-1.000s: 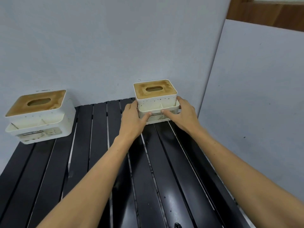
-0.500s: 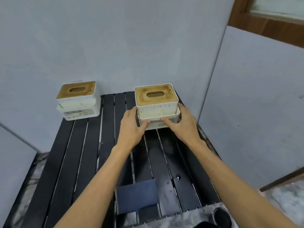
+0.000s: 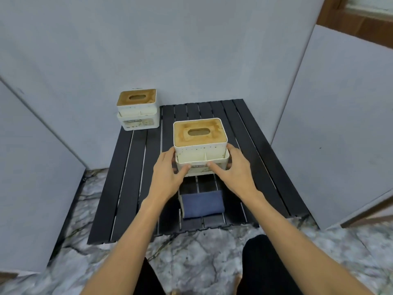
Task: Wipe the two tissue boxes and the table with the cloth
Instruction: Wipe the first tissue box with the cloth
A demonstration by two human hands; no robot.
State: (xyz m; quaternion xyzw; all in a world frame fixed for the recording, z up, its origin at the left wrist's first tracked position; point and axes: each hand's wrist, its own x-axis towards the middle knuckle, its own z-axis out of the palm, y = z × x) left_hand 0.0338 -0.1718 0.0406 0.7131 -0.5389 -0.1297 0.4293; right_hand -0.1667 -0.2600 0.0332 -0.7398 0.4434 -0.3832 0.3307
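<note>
Near tissue box (image 3: 201, 143): between both hands, above the table (image 3: 251, 150).
Left hand (image 3: 168, 172): grips its left side.
Right hand (image 3: 236, 169): grips its right side.
Cloth (image 3: 202, 204): folded, between the wrists.
Far tissue box (image 3: 137, 109): beyond the left hand, well apart.

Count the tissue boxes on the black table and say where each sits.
2. One tissue box is mid-table, held between both hands; the other tissue box sits at the far left corner.
</note>
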